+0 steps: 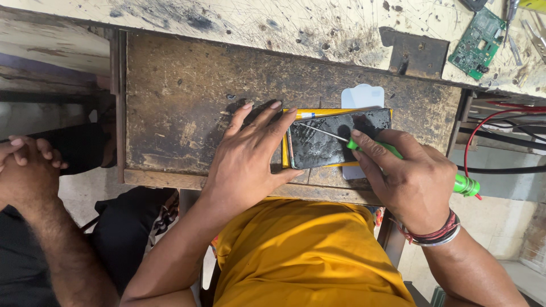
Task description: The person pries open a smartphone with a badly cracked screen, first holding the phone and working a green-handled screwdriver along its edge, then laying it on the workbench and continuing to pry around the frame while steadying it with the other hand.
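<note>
I look down on a worn, dark wooden surface that sticks out from under a pale, scratched worktop. Below it my yellow shirt fills the bottom of the view. At the left edge another person's clasped hands rest apart from my work, above dark trousers. On the wooden surface, near its front edge, lies a phone with a dusty, scuffed dark face, resting on a flat yellow piece that shows along its top and bottom edges, with a white sheet poking out behind it. My left hand lies flat and open, fingers spread, palm down, pressing on the left end of the phone and the surface beside it; it grips nothing. My right hand is closed around a screwdriver with a green handle, its thin metal shaft laid across the phone's face towards the upper left. At the far right red and black wires run past the surface edge, and a green circuit board lies on the pale worktop at the upper right. I see no containers here.
</note>
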